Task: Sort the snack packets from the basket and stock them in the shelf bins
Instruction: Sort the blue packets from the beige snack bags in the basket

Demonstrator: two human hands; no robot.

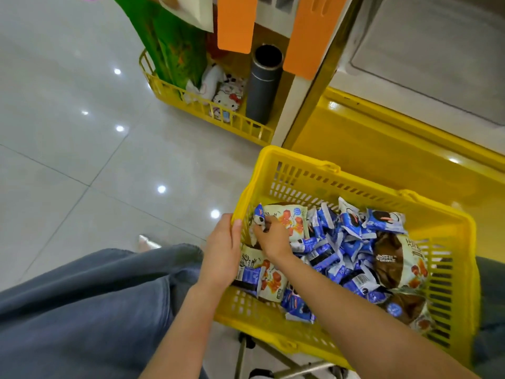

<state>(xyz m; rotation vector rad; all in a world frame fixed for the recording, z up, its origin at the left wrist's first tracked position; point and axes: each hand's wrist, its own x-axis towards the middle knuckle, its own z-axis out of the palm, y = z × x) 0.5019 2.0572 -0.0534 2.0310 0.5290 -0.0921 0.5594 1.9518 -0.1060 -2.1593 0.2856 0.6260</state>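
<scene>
Left hand (221, 250): my fingers curl over the yellow basket's (328, 184) left rim.
Right hand (270, 236): I pinch a blue snack packet (259, 213) at the basket's left corner.
Other snack packets (341, 242): piled inside the basket.

Two hands (221, 253) (270, 236), one basket (355, 187), one flask (263, 86), some four cream packets (292, 214) (blue packets (349, 225) beyond counting).

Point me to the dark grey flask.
In the head view the flask stands upright at top centre, in the low yellow rack, just right of the cartoon-cat pouch and beyond the basket.
</scene>
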